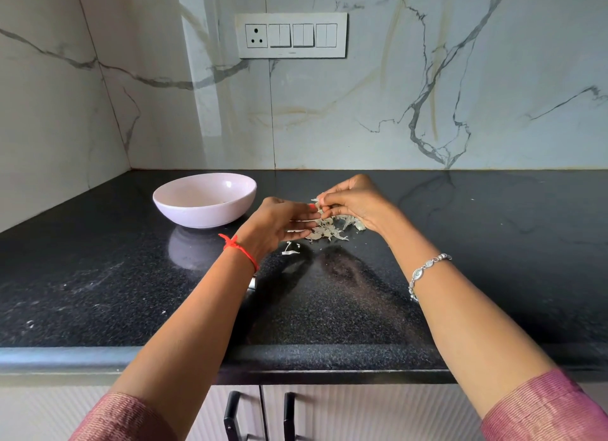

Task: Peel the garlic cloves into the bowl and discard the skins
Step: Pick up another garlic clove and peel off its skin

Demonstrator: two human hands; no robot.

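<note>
A pale pink bowl stands on the black counter at the back left; its contents are hidden by the rim. A heap of papery garlic skins lies on the counter between my hands. My right hand hovers over the heap and pinches a bunch of skins in its fingertips. My left hand sits just left of the heap, its fingers stretched out toward the skins and touching the bunch that the right hand holds. One loose skin strip lies apart, in front of the left hand.
The black granite counter ends in a rounded front edge, with cabinet doors and dark handles below. Marble walls meet in the back left corner. A switch plate is on the back wall. A small metal object peeks out beside my left forearm.
</note>
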